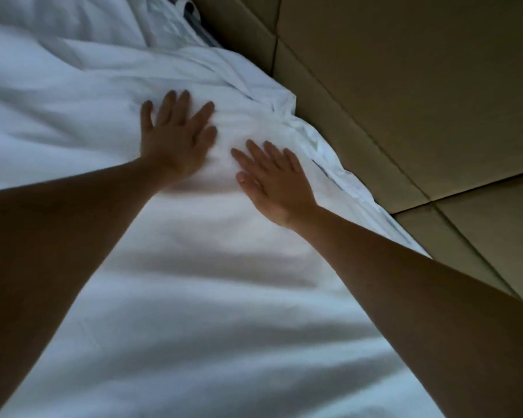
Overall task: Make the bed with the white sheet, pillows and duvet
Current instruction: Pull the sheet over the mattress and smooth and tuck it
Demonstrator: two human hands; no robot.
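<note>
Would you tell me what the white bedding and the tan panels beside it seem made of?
White bedding: likely woven cotton or a blend, matte; it creases softly. Tan panels: seemingly padded leatherette or fabric, smooth, with recessed seams; uncertain.

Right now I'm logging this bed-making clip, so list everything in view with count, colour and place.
white bedding: one rumpled spread, white, across left and centre; sheet or duvet unclear.
padded panels: several, beige, along the bed's right side.
dark item: one, dark with pale streaks, top gap between bedding and panels; too blurred to name.
left hand: one, flat on the bedding, centre, fingers spread.
right hand: one, flat on the bedding, beside its crumpled edge.
</note>
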